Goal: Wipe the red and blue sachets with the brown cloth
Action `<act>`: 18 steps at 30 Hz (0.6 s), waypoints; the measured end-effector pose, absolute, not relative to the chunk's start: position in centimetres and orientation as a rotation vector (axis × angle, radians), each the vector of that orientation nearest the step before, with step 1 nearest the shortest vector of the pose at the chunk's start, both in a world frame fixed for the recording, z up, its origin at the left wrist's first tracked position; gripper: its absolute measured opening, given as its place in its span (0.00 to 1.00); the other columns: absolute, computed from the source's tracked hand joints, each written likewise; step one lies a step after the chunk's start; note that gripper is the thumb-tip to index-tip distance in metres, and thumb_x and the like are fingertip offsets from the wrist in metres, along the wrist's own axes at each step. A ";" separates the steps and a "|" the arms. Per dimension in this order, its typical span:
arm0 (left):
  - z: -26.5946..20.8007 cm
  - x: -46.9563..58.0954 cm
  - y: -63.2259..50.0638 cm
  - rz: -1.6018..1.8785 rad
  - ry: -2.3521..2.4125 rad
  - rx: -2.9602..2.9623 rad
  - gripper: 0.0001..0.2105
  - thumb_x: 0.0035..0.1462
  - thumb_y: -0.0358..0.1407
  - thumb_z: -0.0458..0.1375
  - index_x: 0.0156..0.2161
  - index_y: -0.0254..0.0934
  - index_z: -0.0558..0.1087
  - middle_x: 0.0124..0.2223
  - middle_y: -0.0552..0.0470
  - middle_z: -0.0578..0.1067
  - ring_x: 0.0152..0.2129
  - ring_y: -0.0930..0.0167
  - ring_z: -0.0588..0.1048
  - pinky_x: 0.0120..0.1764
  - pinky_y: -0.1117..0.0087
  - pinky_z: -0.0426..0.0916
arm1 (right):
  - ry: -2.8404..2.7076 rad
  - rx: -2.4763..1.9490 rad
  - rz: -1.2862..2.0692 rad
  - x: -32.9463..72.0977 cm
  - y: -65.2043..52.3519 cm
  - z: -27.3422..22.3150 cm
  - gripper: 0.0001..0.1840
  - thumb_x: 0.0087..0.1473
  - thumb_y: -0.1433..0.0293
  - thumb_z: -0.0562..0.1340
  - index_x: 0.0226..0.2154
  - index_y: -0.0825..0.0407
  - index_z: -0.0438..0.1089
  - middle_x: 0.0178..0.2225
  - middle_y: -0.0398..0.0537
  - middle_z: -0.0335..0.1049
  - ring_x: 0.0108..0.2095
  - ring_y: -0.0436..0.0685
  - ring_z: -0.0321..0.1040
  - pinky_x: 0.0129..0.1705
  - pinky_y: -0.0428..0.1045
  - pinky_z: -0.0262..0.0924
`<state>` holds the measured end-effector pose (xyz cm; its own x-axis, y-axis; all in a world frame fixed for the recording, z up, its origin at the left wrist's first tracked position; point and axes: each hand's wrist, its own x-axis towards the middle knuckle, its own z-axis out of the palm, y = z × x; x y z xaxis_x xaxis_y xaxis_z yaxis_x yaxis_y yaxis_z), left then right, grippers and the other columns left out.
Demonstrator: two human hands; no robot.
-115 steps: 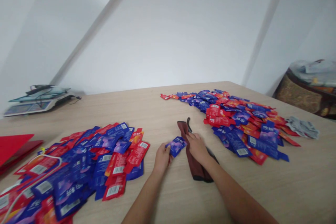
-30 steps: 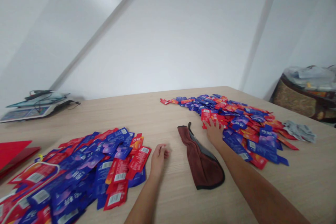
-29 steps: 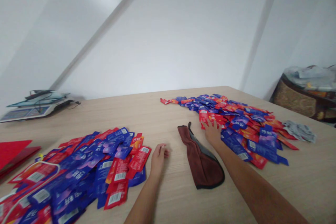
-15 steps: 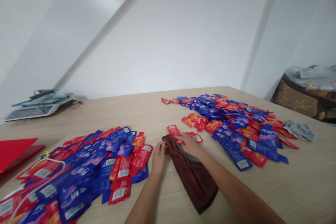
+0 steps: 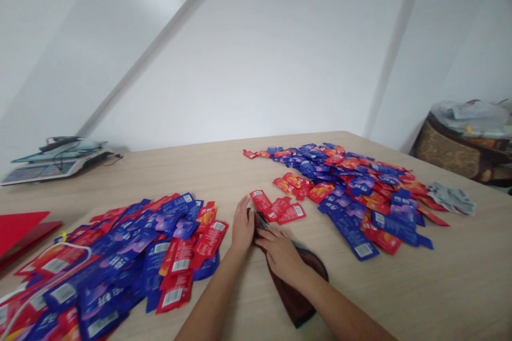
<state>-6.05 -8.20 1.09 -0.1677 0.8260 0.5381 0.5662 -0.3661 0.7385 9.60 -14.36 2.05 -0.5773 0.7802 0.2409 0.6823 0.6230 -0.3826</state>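
Note:
A dark brown cloth [image 5: 294, 301] with a black edge lies partly folded on the table in front of me, a grey patch showing along its far side. My left hand [image 5: 242, 226] is at the cloth's far left corner, its fingers closed on the edge; the fingertips are partly hidden. Across the upper part of the cloth my right hand [image 5: 282, 257] lies palm down with its fingers stretched out, covering much of it. Just beyond both hands are a few red sachets [image 5: 291, 213] with white barcode labels, flat on the table.
A heap of blue and red sachets [image 5: 120, 261] spreads on the left, a larger one [image 5: 352, 176] on the right. Grey gloves [image 5: 452, 198] lie at the right. A red folder [image 5: 24, 232] and a scale [image 5: 56, 168] stand left. Behind the table is a white wall.
My right hand has drawn back from the red sachets onto the cloth, uncovering them. The cloth's right side now bulges into a fold. My left hand stays at the far corner.

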 end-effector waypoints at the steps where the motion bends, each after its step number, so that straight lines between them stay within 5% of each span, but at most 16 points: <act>1: 1.5 -5.8 -7.2 1.391 1.631 1.971 0.19 0.61 0.38 0.45 0.55 0.39 0.63 0.60 0.46 0.61 0.58 0.66 0.56 0.60 0.59 0.48 | -2.450 -1.153 0.370 9.7 -14.0 2.1 0.27 0.51 0.78 0.51 0.51 0.41 0.66 0.57 0.40 0.60 0.56 0.55 0.52 0.55 0.54 0.46; 7: 2.9 -5.3 -2.3 0.291 1.865 2.144 0.20 0.62 0.44 0.42 0.56 0.49 0.63 0.65 0.55 0.54 0.62 0.57 0.45 0.57 0.45 0.45 | -2.279 -1.280 0.421 11.6 -11.4 1.4 0.30 0.46 0.82 0.49 0.46 0.42 0.71 0.55 0.38 0.63 0.54 0.55 0.56 0.54 0.52 0.49; 12: 2.0 -5.7 -3.5 0.211 1.968 2.151 0.21 0.63 0.44 0.37 0.59 0.51 0.59 0.65 0.56 0.52 0.62 0.54 0.45 0.56 0.43 0.45 | -2.090 -1.546 0.285 14.5 -9.5 0.5 0.31 0.45 0.83 0.49 0.46 0.43 0.71 0.56 0.40 0.62 0.55 0.56 0.55 0.53 0.54 0.50; 18: 0.9 -4.6 -7.6 0.322 2.093 2.348 0.20 0.60 0.45 0.43 0.54 0.45 0.65 0.58 0.48 0.65 0.59 0.54 0.52 0.55 0.42 0.45 | -1.869 -1.670 0.220 16.4 -8.1 -0.8 0.30 0.45 0.83 0.49 0.49 0.49 0.69 0.57 0.46 0.60 0.57 0.57 0.54 0.55 0.55 0.50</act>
<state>-4.59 -7.62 0.91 0.1029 0.9810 0.1643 0.9851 -0.1234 0.1199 16.42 -8.07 -0.85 -0.0125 0.9440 0.3298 0.8415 0.1881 -0.5065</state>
